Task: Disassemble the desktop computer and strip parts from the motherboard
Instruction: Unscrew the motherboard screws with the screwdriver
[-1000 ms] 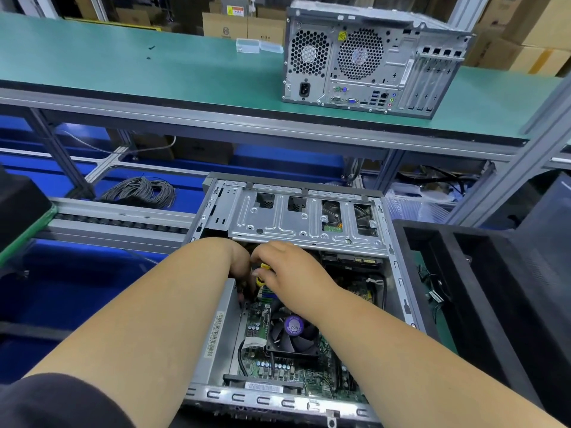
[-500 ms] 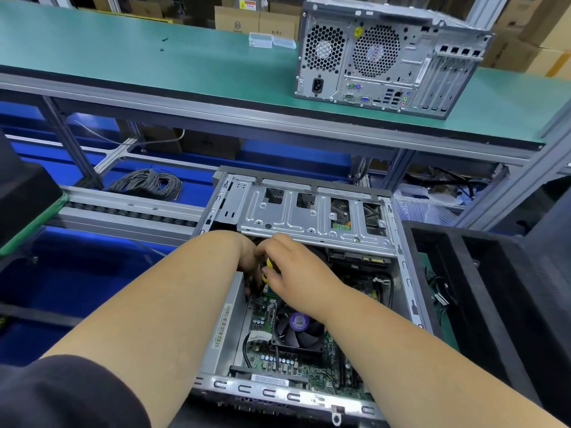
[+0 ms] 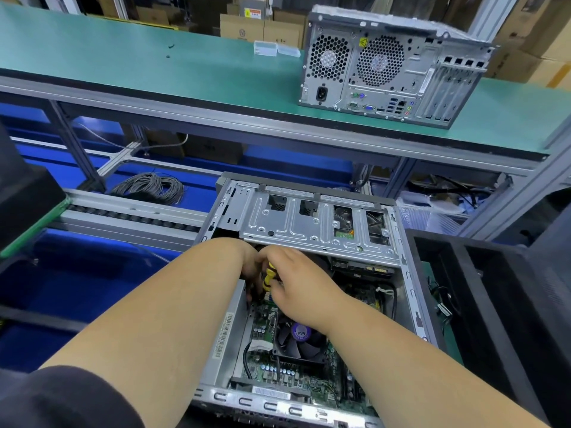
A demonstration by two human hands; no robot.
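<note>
An open desktop case [image 3: 408,273] lies on its side in front of me. Its green motherboard [image 3: 287,375] carries a black CPU fan [image 3: 301,335] with a purple label. A silver drive cage [image 3: 312,223] spans the far part of the case. My right hand [image 3: 296,285] grips a yellow-handled screwdriver [image 3: 268,276] that points down at the board's far left corner. My left hand [image 3: 250,264] reaches in beside it at the same spot; its fingers are mostly hidden behind the right hand.
A second, closed desktop tower [image 3: 389,66] stands on the green upper bench [image 3: 123,63]. Black bins [image 3: 494,304] sit to the right, a roller track [image 3: 129,216] and a coil of grey cable [image 3: 148,186] to the left. Blue bins lie below.
Both hands stay at the same corner of the board with the screwdriver. The view has shifted slightly; nothing was released or lifted out.
</note>
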